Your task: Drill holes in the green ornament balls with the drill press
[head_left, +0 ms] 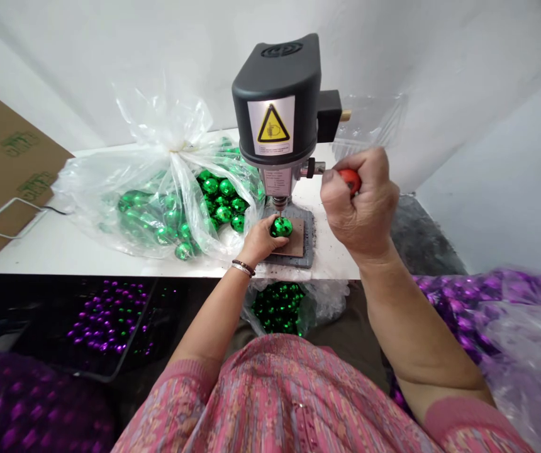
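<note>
Head view, read from my station. The left hand (260,240) is cupped and closed around a green ball (281,227), fingers wrapped over its near side, pinning it on a brown pad (295,246). The pad sits on the dark base plate (309,234) of a bench drill (275,94), near the desk's (39,246) front edge, right of centre. The right hand (358,204) is a tight fist on a red grip (350,181), at the end of a steel lever (315,167) on the drill's right side.

The bit (278,205) points down at the top of the ball; I cannot tell whether it has entered the glossy shell. My judgement: keep the ball centred under the bit, bear down lightly and work the lever slowly, since a round, slick shell may skid.

Around: a clear bag of green balls (180,211) crowds the left of the drill, and a cardboard sheet (9,170) leans at the desk's left end. Dark grit (318,255) lies by the plate. Below the front edge are a bag of green balls (277,308), a tray of purple balls (107,321) and a purple-filled bag (520,340).
</note>
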`<state>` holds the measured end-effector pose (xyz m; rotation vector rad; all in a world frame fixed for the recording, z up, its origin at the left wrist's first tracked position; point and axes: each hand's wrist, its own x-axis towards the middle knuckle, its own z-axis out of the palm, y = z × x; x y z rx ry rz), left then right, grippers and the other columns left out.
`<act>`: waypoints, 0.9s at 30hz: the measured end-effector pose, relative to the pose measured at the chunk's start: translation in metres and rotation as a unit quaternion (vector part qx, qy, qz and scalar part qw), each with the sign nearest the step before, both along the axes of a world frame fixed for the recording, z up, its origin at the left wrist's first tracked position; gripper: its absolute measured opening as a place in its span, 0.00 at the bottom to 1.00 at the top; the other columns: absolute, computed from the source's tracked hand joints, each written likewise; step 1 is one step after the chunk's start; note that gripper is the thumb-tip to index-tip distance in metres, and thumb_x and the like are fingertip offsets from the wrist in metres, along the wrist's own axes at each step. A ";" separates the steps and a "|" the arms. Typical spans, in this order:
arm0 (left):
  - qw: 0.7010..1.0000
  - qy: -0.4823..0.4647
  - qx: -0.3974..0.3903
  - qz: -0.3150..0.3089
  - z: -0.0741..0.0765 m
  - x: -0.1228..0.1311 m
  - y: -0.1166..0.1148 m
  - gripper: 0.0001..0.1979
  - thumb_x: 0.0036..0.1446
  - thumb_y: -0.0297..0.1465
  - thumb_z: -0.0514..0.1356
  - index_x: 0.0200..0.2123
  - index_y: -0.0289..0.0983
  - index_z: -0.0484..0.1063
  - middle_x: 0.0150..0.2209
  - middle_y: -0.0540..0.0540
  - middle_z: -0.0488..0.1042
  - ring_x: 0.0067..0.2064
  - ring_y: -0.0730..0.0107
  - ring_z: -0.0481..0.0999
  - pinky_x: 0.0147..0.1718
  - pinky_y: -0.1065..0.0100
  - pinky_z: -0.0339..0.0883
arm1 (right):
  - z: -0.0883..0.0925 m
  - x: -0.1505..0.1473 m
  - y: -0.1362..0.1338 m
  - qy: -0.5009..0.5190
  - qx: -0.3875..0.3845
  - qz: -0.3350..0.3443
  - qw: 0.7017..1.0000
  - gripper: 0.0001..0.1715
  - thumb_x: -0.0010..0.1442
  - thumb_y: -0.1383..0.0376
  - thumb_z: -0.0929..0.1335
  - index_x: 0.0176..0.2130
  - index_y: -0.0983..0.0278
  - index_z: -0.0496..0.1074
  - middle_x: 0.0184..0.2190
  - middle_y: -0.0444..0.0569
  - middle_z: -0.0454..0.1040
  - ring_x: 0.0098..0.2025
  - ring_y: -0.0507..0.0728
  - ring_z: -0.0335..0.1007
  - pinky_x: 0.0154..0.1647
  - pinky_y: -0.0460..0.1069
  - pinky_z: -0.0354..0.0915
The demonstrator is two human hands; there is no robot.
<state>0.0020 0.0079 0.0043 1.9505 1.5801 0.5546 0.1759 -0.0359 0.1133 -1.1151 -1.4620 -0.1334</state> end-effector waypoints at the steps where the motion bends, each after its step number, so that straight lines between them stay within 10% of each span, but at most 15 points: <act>1: 1.000 -0.001 -0.001 0.000 0.000 0.000 0.000 0.36 0.48 0.33 0.69 0.62 0.38 0.68 0.55 0.40 0.76 0.55 0.52 0.75 0.54 0.57 0.68 | -0.004 0.001 -0.002 -0.015 0.002 -0.002 1.000 0.09 0.63 0.58 0.63 0.34 0.60 0.63 0.25 0.40 0.63 0.26 0.48 0.60 0.32 0.47 0.64; 27: 0.997 -0.068 -0.023 -0.006 -0.001 -0.006 0.000 0.36 0.47 0.31 0.71 0.61 0.36 0.70 0.53 0.42 0.78 0.55 0.53 0.75 0.56 0.61 0.67 | -0.067 0.002 -0.005 -0.090 0.109 -0.045 0.989 0.06 0.63 0.61 0.62 0.40 0.60 0.65 0.29 0.47 0.69 0.29 0.53 0.68 0.30 0.50 0.66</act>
